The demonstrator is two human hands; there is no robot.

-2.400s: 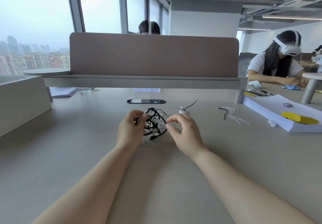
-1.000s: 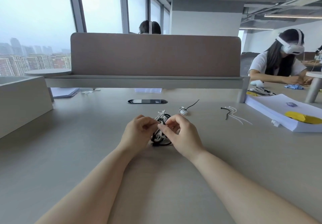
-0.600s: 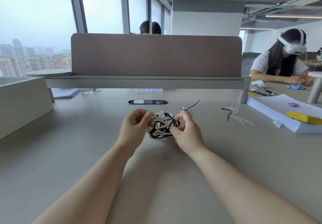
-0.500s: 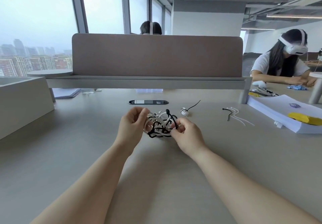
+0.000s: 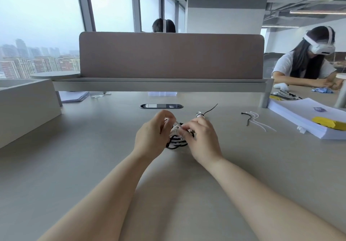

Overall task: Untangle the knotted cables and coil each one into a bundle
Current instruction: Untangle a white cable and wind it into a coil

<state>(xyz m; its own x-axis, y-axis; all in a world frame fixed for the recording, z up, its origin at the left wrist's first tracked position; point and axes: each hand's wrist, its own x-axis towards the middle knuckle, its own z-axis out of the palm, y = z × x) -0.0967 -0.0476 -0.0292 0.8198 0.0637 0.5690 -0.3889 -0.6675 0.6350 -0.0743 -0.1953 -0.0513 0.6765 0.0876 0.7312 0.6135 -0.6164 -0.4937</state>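
Tangle: our knotted cables (image 5: 177,141), black and white, sit between our hands, low over the tabletop (image 5: 93,165) (touching it or not, we cannot tell).
Grip: our left hand (image 5: 151,137) pinches a white strand (image 5: 175,126) raised off the top; our right hand (image 5: 203,139) pinches the knot's right side.
Risk: pulling that strand hard may cinch the knot tighter.
Change: half a second ago the clump showed wider; now our hands crowd it.

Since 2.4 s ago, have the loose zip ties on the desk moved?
No. The zip ties lie at the same offset right of the desk's cable grommet as before, apart from the cable tangle; the slight frame shift is the camera's.
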